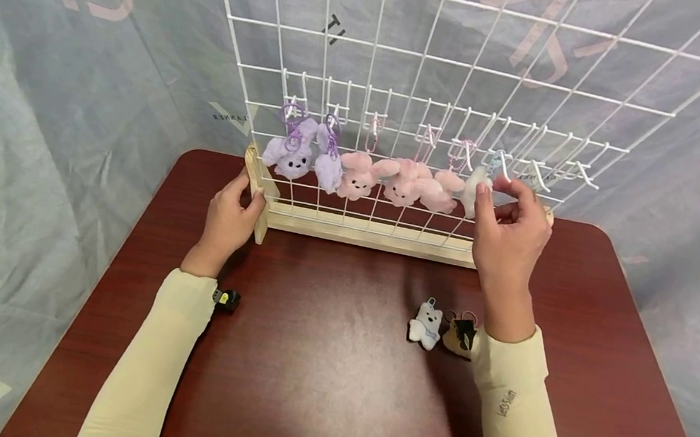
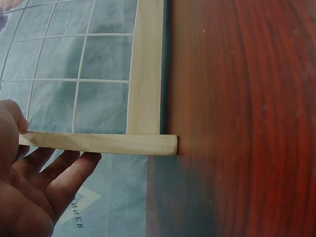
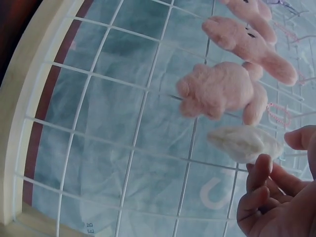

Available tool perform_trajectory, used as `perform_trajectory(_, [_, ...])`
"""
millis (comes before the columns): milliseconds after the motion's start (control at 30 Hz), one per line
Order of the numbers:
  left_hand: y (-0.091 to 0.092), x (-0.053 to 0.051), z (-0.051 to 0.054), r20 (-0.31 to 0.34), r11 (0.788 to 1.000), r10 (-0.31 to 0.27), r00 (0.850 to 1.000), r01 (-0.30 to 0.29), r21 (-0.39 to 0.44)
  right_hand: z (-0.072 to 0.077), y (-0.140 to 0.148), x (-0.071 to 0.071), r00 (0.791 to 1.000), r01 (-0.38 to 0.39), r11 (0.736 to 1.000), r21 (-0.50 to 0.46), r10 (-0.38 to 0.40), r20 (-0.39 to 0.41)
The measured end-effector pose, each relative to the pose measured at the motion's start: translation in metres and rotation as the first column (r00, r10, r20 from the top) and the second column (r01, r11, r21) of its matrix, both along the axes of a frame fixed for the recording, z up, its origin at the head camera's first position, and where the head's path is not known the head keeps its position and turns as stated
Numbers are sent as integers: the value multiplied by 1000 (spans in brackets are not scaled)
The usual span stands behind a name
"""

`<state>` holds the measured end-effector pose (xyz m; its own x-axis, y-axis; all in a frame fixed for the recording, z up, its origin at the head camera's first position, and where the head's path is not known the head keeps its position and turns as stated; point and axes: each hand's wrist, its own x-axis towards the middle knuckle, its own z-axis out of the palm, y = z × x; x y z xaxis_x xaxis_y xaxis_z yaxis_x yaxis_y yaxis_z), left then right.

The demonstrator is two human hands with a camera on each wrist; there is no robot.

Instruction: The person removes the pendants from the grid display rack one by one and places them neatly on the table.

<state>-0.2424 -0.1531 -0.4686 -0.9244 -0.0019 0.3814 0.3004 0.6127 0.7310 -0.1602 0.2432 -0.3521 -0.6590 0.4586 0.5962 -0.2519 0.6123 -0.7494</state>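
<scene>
My left hand (image 1: 228,216) grips the wooden side piece (image 2: 98,142) of a white wire grid rack (image 1: 462,63), thumb on one face and fingers on the other. My right hand (image 1: 515,229) is beside a white plush keychain (image 3: 242,142), its thumb and fingers spread apart with a gap between them. By a light blue chain (image 1: 495,160) the white plush hangs from a hook; whether a fingertip touches it I cannot tell. Pink plush keychains (image 1: 357,176) and purple plush keychains (image 1: 295,159) hang in a row to its left.
On the brown table (image 1: 310,357) lie a white bear keychain (image 1: 425,325) and a brown and black keychain (image 1: 459,335), partly hidden by my right sleeve. More white hooks (image 1: 540,174) stick out at the right of the grid. Grey cloth (image 1: 29,163) surrounds the table.
</scene>
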Motion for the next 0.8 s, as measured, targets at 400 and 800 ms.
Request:
perform_trajectory(400, [1, 0, 0, -18, 1000, 16, 1000, -16, -2, 7, -5, -15, 993, 110, 993, 40, -111, 32])
perform_trajectory(800, [0, 1, -1, -10, 1000, 18, 1000, -18, 0, 11, -5, -19, 995, 95, 995, 3, -95, -17])
